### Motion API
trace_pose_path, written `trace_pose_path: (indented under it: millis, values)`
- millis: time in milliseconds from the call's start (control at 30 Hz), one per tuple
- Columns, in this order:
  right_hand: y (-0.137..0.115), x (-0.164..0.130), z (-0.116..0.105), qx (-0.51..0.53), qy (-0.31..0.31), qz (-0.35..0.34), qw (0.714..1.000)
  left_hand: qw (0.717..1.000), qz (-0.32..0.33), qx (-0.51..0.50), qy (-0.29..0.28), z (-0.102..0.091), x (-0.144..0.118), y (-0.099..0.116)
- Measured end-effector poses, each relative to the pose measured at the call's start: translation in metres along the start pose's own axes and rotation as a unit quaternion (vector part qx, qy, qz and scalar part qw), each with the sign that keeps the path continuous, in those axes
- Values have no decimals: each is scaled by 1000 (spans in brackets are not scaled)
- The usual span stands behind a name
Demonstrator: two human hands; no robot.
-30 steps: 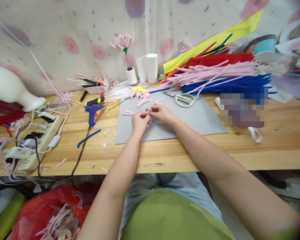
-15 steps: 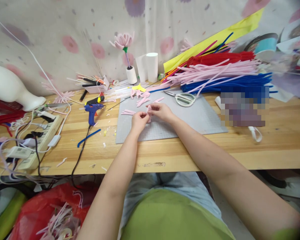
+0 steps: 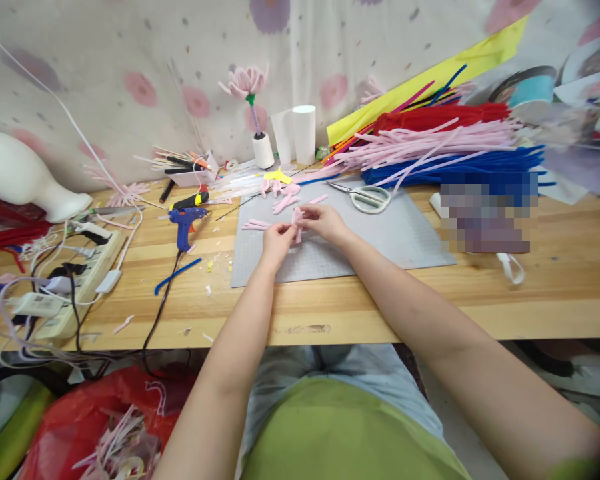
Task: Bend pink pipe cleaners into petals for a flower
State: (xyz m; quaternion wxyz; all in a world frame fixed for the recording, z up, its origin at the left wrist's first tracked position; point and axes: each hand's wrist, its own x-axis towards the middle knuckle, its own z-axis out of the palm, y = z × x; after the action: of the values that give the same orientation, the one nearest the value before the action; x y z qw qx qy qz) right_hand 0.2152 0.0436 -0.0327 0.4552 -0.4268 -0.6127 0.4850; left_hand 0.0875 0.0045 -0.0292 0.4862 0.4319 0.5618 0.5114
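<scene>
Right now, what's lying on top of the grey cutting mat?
On the grey cutting mat: scissors at the far edge and loose pink pieces. Left hand and right hand pinch a pink piece above it, hiding the mat beneath.

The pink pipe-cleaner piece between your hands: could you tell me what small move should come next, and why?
Probably another short bend or twist with the right hand, since both hands pinch the pink piece above the grey mat, the left hand gripping its lower end.
</scene>
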Motion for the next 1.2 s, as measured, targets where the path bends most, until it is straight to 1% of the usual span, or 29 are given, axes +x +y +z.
trace_pose_path:
  millis: [100,167,267,433,533,767,833,933,1000,1133,1200]
  values:
    - [-1,-1,1,20,7,26,999,998,-10,6,-60,-3,0,2]
    - [-2,-2,1,19,14,33,999,997,-11,21,-74,-4,1,1]
    - [-3,-4,1,29,8,38,999,998,-2,36,-58,-4,3,-3]
    - [-9,-8,0,82,-53,53,994,995,43,92,-15,-4,5,-11]
    - [-12,-11,-1,95,-70,57,991,995,44,89,-4,-3,6,-12]
    - [-11,-9,-5,88,-56,61,993,999,10,46,-11,-2,5,-7]
    - [-10,-8,-3,62,-44,61,995,998,19,60,-9,-2,5,-8]
    - [-9,-6,0,16,-16,72,997,994,45,102,13,-2,8,-13]
    - [-8,-5,1,-3,-4,78,997,992,50,109,28,-1,10,-16]
    - [-7,-5,1,-13,-1,71,997,992,47,106,47,0,13,-19]
    - [-6,-5,0,-6,-10,61,998,992,45,107,50,0,13,-18]
